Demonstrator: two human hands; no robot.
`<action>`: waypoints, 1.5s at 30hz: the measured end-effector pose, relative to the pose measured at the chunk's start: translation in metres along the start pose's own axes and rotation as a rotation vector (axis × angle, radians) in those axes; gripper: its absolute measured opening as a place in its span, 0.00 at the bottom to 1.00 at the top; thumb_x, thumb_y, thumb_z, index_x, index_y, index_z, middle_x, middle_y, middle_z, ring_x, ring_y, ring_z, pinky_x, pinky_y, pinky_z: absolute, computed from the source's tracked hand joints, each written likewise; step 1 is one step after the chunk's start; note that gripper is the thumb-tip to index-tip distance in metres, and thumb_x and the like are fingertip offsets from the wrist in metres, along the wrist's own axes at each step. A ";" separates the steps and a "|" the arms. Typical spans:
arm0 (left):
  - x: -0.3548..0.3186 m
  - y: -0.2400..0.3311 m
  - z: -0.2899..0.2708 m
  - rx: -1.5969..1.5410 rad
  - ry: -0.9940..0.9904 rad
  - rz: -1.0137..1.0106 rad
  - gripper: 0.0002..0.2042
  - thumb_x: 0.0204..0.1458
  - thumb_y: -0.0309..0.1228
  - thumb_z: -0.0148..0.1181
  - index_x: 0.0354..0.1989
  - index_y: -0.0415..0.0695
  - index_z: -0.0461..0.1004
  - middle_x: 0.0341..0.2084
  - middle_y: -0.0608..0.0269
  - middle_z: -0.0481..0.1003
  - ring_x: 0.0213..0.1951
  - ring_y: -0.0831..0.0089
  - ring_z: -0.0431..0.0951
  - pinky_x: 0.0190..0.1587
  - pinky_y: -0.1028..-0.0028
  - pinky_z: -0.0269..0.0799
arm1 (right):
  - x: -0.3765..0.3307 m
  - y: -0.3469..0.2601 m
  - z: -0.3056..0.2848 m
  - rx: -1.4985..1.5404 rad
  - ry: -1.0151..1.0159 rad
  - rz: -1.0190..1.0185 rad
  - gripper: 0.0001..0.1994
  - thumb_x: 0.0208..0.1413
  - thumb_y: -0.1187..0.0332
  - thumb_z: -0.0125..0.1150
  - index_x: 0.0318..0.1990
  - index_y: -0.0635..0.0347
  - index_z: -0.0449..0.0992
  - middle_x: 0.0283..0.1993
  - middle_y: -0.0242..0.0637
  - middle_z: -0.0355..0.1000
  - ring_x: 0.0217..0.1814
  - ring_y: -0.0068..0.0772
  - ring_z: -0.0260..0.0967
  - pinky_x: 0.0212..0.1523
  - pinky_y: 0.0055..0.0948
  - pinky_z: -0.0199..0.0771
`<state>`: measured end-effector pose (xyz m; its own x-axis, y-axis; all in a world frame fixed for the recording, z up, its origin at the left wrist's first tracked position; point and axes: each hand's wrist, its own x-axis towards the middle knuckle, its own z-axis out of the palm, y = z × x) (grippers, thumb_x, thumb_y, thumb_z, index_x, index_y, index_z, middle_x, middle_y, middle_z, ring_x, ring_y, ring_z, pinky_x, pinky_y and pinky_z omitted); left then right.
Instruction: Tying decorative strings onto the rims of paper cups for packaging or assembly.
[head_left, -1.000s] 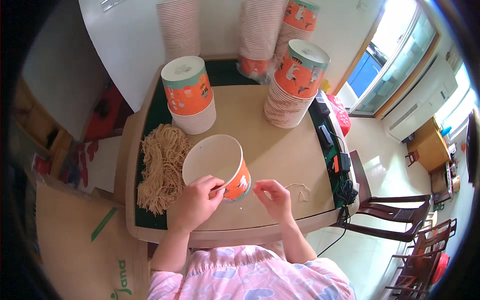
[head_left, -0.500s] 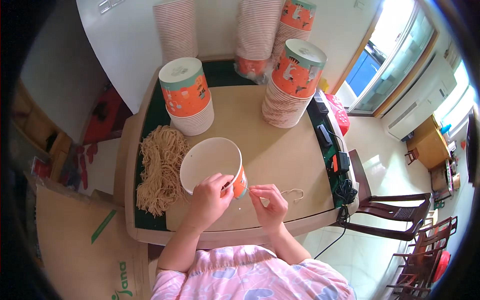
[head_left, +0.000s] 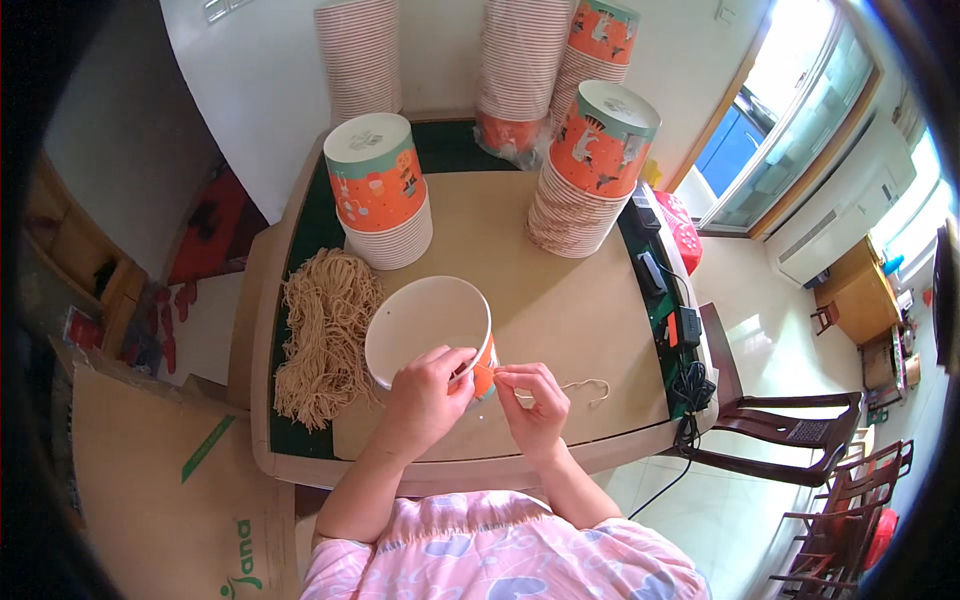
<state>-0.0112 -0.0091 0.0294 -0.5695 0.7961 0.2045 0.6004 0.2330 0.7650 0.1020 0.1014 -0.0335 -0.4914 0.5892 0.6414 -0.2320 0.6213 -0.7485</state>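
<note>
Through the head camera I have the paper bucket (head_left: 425, 325) at the near middle of the counter (head_left: 570, 300), its wide white mouth facing up and leaning to the left, its long axis slanting down from there to the base at lower right; whether the base touches the counter I cannot tell. My left hand (head_left: 428, 400) is closed over the near rim, pinching the wall. My right hand (head_left: 532, 402), just beside the bucket's right side, has thumb and fingertips pressed together on a thin tan string (head_left: 585, 384); a short stretch runs toward the bucket, and the loose end curls on the counter to the right. The bucket's wall is orange with pale figures; I make out no writing on it. Green lettering and a green stripe mark the large cardboard box (head_left: 170, 470) at left. A thick bundle of tan strings (head_left: 328, 335) lies just left of the bucket. Beyond stand two upside-down bucket stacks, the left stack (head_left: 378, 190) and the right stack (head_left: 597, 160), orange and green, with taller stacks behind. Black cables (head_left: 690, 385) gather at the counter's right edge, near a dark wooden chair (head_left: 790, 425). My left hand blocks part of the bucket's near rim and wall.
</note>
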 end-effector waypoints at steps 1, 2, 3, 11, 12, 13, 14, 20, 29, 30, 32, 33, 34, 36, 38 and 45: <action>0.000 0.000 0.000 -0.001 0.000 -0.001 0.12 0.47 0.19 0.57 0.42 0.35 0.74 0.32 0.50 0.76 0.33 0.59 0.80 0.36 0.69 0.76 | 0.000 0.001 0.000 -0.005 0.004 0.004 0.08 0.43 0.84 0.66 0.32 0.64 0.77 0.33 0.40 0.76 0.36 0.36 0.74 0.36 0.29 0.74; 0.000 -0.001 0.001 0.006 0.010 0.001 0.12 0.47 0.20 0.57 0.42 0.36 0.74 0.32 0.50 0.76 0.33 0.59 0.80 0.35 0.68 0.76 | 0.000 0.001 0.000 -0.005 0.002 0.004 0.08 0.43 0.84 0.66 0.32 0.64 0.77 0.33 0.40 0.76 0.36 0.36 0.74 0.36 0.29 0.74; 0.000 -0.001 0.001 0.012 0.020 0.004 0.12 0.47 0.20 0.57 0.42 0.36 0.74 0.32 0.50 0.76 0.33 0.59 0.80 0.35 0.68 0.76 | 0.000 0.000 -0.001 -0.006 0.001 0.006 0.08 0.43 0.85 0.65 0.31 0.65 0.76 0.33 0.41 0.76 0.36 0.35 0.74 0.37 0.28 0.74; 0.000 -0.001 0.002 0.015 0.019 0.017 0.12 0.47 0.20 0.58 0.42 0.36 0.74 0.32 0.50 0.76 0.34 0.58 0.80 0.35 0.67 0.76 | 0.001 0.002 0.000 -0.005 -0.015 0.013 0.08 0.43 0.86 0.65 0.32 0.67 0.76 0.33 0.42 0.76 0.36 0.33 0.74 0.38 0.27 0.74; 0.000 0.000 0.003 0.008 0.016 0.016 0.12 0.47 0.20 0.58 0.42 0.36 0.74 0.32 0.50 0.76 0.34 0.58 0.79 0.36 0.67 0.76 | 0.001 0.002 0.000 -0.003 -0.019 0.009 0.08 0.43 0.86 0.65 0.32 0.67 0.76 0.33 0.42 0.76 0.37 0.33 0.74 0.38 0.27 0.74; 0.001 0.000 0.004 0.007 0.017 0.016 0.12 0.47 0.20 0.58 0.42 0.36 0.74 0.32 0.50 0.76 0.34 0.58 0.79 0.36 0.67 0.76 | 0.002 0.002 0.000 -0.002 -0.022 0.006 0.08 0.43 0.86 0.65 0.32 0.67 0.76 0.33 0.42 0.76 0.37 0.33 0.74 0.38 0.27 0.74; 0.000 -0.001 0.005 -0.001 0.023 0.025 0.12 0.47 0.22 0.58 0.41 0.38 0.74 0.31 0.52 0.76 0.33 0.57 0.78 0.36 0.65 0.75 | 0.001 0.003 0.001 -0.001 -0.024 0.005 0.08 0.43 0.86 0.65 0.32 0.67 0.76 0.33 0.42 0.76 0.37 0.33 0.74 0.38 0.27 0.74; 0.004 -0.008 0.017 -0.106 -0.021 0.003 0.11 0.49 0.26 0.59 0.42 0.38 0.75 0.31 0.52 0.75 0.31 0.58 0.78 0.34 0.64 0.74 | 0.002 0.012 0.007 -0.030 -0.035 0.047 0.09 0.44 0.84 0.64 0.34 0.64 0.77 0.35 0.41 0.76 0.37 0.37 0.74 0.38 0.29 0.74; 0.021 -0.041 0.036 -0.169 -0.062 -0.011 0.07 0.51 0.25 0.56 0.34 0.36 0.77 0.29 0.50 0.77 0.31 0.58 0.79 0.34 0.65 0.74 | -0.004 0.051 0.009 -0.004 -0.085 0.279 0.06 0.48 0.81 0.63 0.35 0.64 0.77 0.34 0.39 0.76 0.36 0.29 0.74 0.39 0.25 0.73; 0.025 -0.040 0.039 -0.119 -0.068 -0.009 0.06 0.50 0.25 0.56 0.32 0.37 0.76 0.27 0.49 0.76 0.30 0.54 0.78 0.35 0.62 0.73 | -0.007 0.058 0.008 0.027 -0.084 0.345 0.06 0.49 0.80 0.63 0.35 0.64 0.77 0.33 0.38 0.76 0.36 0.26 0.73 0.39 0.24 0.73; 0.029 -0.041 0.038 -0.087 -0.070 -0.036 0.05 0.49 0.26 0.56 0.30 0.38 0.76 0.25 0.49 0.76 0.30 0.54 0.78 0.34 0.61 0.73 | -0.003 0.057 0.009 0.062 -0.094 0.428 0.05 0.50 0.79 0.63 0.35 0.64 0.77 0.32 0.33 0.76 0.35 0.21 0.72 0.40 0.22 0.73; 0.030 -0.041 0.038 -0.045 -0.082 -0.070 0.04 0.48 0.26 0.56 0.28 0.38 0.75 0.24 0.50 0.76 0.29 0.53 0.78 0.34 0.61 0.73 | -0.002 0.056 0.008 0.052 -0.099 0.422 0.05 0.50 0.79 0.63 0.35 0.64 0.77 0.32 0.33 0.76 0.35 0.21 0.72 0.40 0.22 0.73; 0.031 -0.039 0.039 -0.055 -0.076 -0.067 0.04 0.48 0.26 0.56 0.28 0.38 0.75 0.24 0.50 0.76 0.29 0.53 0.78 0.34 0.61 0.73 | 0.000 0.055 0.006 0.074 -0.129 0.432 0.04 0.52 0.78 0.62 0.36 0.65 0.76 0.32 0.34 0.76 0.35 0.21 0.72 0.39 0.22 0.73; 0.030 -0.041 0.037 -0.063 -0.046 -0.034 0.04 0.47 0.26 0.57 0.27 0.39 0.74 0.23 0.50 0.76 0.28 0.53 0.78 0.33 0.60 0.73 | 0.006 0.045 0.006 0.100 -0.166 0.441 0.04 0.54 0.77 0.60 0.38 0.65 0.76 0.32 0.34 0.76 0.35 0.21 0.72 0.38 0.22 0.73; 0.030 -0.042 0.034 -0.077 -0.038 -0.043 0.04 0.47 0.26 0.57 0.27 0.39 0.74 0.23 0.50 0.76 0.27 0.54 0.78 0.32 0.61 0.73 | 0.015 0.030 -0.005 0.339 -0.151 0.693 0.06 0.58 0.75 0.56 0.41 0.66 0.74 0.33 0.36 0.76 0.34 0.20 0.71 0.35 0.21 0.72; 0.034 -0.058 0.028 -0.301 -0.160 -0.076 0.07 0.46 0.29 0.58 0.28 0.37 0.74 0.21 0.54 0.77 0.25 0.65 0.78 0.31 0.68 0.73 | 0.024 -0.002 -0.001 0.281 -0.279 0.565 0.13 0.60 0.79 0.49 0.52 0.63 0.67 0.40 0.39 0.76 0.28 0.20 0.70 0.31 0.21 0.74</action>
<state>-0.0495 0.0202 -0.0254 -0.4964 0.8660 0.0597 0.3537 0.1390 0.9250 0.0915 0.1150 -0.0162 -0.7901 0.6047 0.1009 -0.0673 0.0781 -0.9947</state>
